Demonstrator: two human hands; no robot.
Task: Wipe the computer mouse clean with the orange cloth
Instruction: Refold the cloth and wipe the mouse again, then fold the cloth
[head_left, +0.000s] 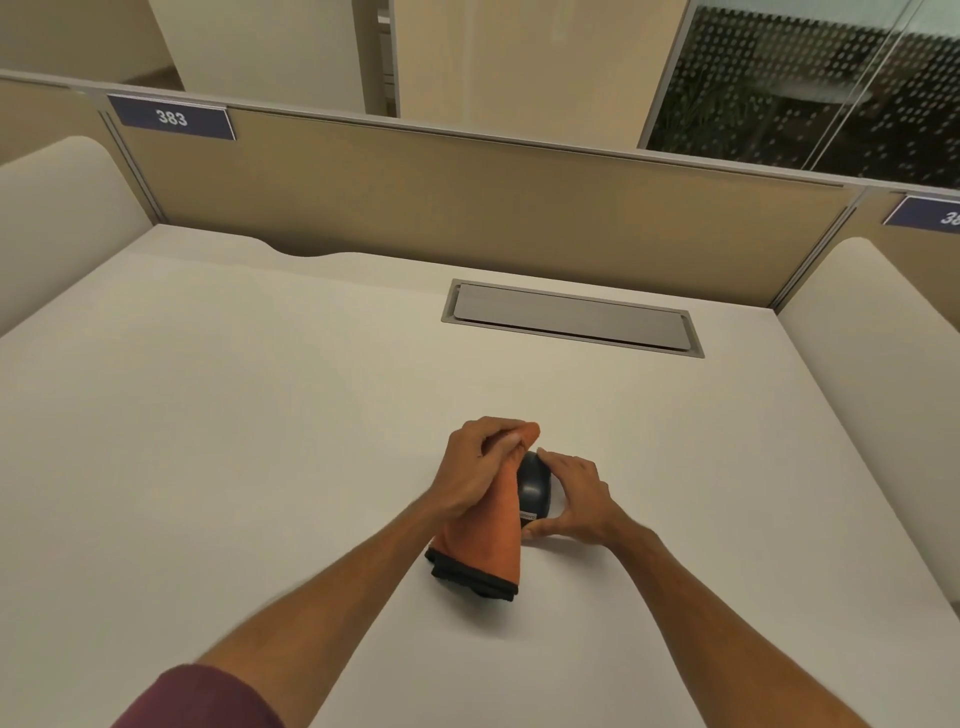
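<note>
A dark computer mouse (534, 486) rests on the white desk (260, 415), a little right of centre. My right hand (574, 496) cups it from the right, with fingertips at its far end and the thumb at its near end. My left hand (475, 470) is closed around a bunched orange cloth (485, 540) with a black hem. The cloth presses against the left side of the mouse and hangs down to the desk. That side of the mouse is hidden by the cloth.
A grey cable hatch (571, 318) is set into the desk behind the mouse. Tan partition panels (467, 197) close off the back, and rounded white dividers (57, 208) stand at both sides. A blue sign reads 383 (171, 117).
</note>
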